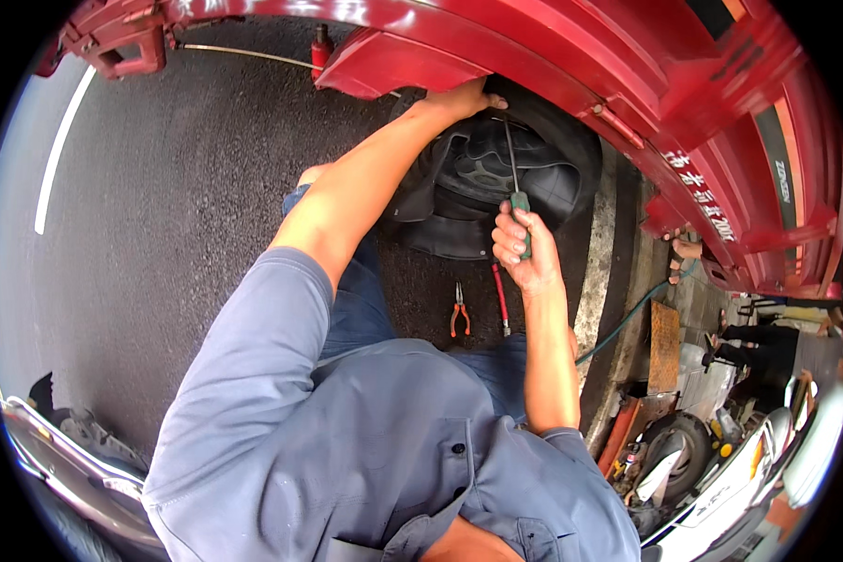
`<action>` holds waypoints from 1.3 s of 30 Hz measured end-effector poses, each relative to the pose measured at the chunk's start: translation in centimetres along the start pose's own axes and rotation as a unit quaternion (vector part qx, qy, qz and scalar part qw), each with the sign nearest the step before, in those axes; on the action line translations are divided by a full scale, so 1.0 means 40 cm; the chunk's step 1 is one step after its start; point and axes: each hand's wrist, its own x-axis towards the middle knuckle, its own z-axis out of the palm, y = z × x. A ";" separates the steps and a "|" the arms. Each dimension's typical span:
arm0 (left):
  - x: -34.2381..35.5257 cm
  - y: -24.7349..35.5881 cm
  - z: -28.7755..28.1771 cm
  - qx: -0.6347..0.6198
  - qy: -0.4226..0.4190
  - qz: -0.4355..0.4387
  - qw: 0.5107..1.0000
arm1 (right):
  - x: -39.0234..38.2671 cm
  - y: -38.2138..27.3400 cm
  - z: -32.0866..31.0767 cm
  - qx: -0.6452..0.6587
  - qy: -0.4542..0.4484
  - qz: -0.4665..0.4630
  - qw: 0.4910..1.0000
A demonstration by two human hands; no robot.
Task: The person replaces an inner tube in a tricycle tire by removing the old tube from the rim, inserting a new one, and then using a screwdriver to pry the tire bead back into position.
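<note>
My right hand (pixel 532 248) is wrapped round the green handle of a screwdriver (pixel 512 164). Its long metal shaft points up and away, toward the far side of a black wheel opening with dark plastic panels (pixel 553 187) below the red vehicle body (pixel 515 47). Stretched out at the far end, my left hand (pixel 461 99) is bent over the opening's far edge, its thumb close to the screwdriver's tip. The rest of its fingers are hidden, so what they grip is unclear. Orange-handled pliers (pixel 454 320) lie on the asphalt nearer me, beside a red-handled rod tool (pixel 501 298).
A red jack (pixel 321 51) stands under the body at the far left, a thin rod (pixel 253 53) running from it. A teal hose (pixel 639 307) crosses the kerb on the right. Behind it are a loose tyre (pixel 688 459) and a white scooter (pixel 735 492). Another vehicle (pixel 75 459) is at lower left.
</note>
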 end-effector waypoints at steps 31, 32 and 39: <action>-0.115 -0.087 -0.053 -0.197 0.094 -0.104 0.970 | -0.036 -0.237 -0.258 -0.482 0.399 -0.264 0.734; -0.113 -0.049 -0.038 -0.231 0.095 -0.100 0.963 | -0.023 -0.265 -0.265 -0.533 0.428 -0.285 0.672; -0.052 -0.101 -0.018 -0.282 0.076 -0.050 0.955 | 0.132 -0.071 -0.155 -0.421 0.337 -0.384 0.750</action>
